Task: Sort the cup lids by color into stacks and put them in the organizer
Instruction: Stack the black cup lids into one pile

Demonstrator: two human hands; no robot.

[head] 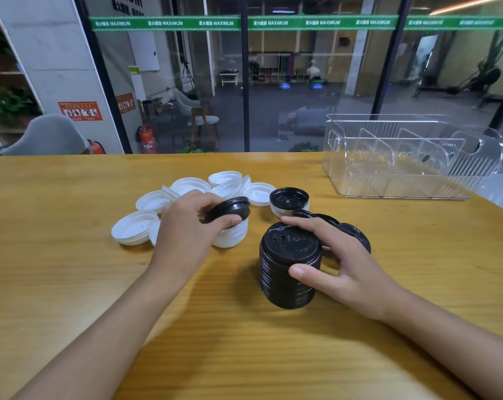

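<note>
A tall stack of black lids (289, 269) stands on the wooden table (71, 255) in front of me. My right hand (339, 264) grips this stack from the right, thumb on its near side and fingers over its far rim. My left hand (186, 226) pinches a single black lid (230, 209), tilted, just above a white lid (233, 235). Several white lids (189, 187) lie scattered behind and left of that hand. Another black lid (289, 199) rests upside down on a white one. More black lids (354, 230) lie behind my right hand, partly hidden.
A clear plastic organizer (409, 183) with ribbed dividers stands at the table's back right, nothing inside it. A glass wall runs behind the table's far edge. A grey chair (48, 137) stands beyond the table on the left.
</note>
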